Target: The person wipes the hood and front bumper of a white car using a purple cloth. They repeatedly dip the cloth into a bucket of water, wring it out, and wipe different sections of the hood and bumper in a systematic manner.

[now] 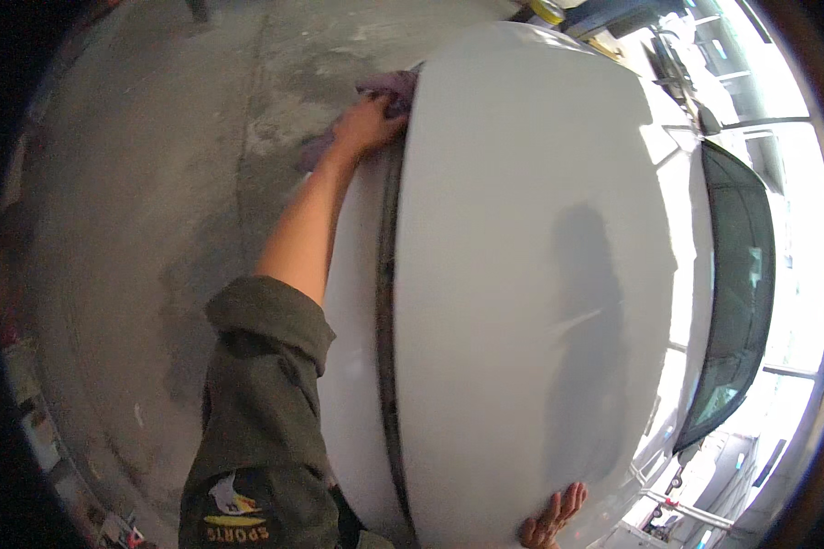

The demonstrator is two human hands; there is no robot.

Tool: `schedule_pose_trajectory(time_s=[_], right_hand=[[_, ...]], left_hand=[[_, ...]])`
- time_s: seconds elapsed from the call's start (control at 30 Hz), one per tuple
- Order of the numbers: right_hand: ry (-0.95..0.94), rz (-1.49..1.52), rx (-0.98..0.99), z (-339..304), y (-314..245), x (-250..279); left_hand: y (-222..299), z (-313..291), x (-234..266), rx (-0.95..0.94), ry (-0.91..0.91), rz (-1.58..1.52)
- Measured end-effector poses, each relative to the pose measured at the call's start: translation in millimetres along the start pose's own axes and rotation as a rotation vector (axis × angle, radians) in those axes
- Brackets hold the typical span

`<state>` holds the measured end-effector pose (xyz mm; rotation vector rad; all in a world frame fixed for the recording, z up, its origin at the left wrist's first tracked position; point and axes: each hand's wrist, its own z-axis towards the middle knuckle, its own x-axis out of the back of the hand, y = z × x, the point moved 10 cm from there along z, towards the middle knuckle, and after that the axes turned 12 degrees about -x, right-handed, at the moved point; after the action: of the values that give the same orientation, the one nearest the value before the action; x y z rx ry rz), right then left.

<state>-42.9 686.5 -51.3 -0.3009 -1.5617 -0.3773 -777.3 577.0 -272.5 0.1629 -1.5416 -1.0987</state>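
Note:
My left hand (371, 126) reaches far forward to the edge of a pale grey car hood (485, 274). Its fingers are closed on a purple cloth (392, 87), which presses against the edge beside the dark seam (386, 274). Part of the cloth hangs below the wrist. At the bottom of the head view, my right hand (553, 520) rests on the hood with its fingers stretched out, holding nothing. The rest of that hand is cut off by the frame.
A dark windshield (742, 284) lies to the right, past the hood. Stained concrete floor (174, 183) spreads out on the left. A yellow round object (547, 11) and blue equipment (604, 14) stand beyond the far side of the car. Bright windows fill the right rim.

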Motion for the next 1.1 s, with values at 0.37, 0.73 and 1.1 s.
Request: schedule_pose_trajectory(time_s=[0.37,0.73,1.1], right_hand=[[0.028,0.061,-0.017,-7,-3,2],[0.006,0.054,-0.011,6,-6,5],[0.109,0.082,0.020,7,-23,19]], left_hand=[[-59,118,-53,-0.115,0.128,0.083],[37,-50,7,0.046,0.174,0.193],[118,-279,14,0.051,0.317,0.129]])
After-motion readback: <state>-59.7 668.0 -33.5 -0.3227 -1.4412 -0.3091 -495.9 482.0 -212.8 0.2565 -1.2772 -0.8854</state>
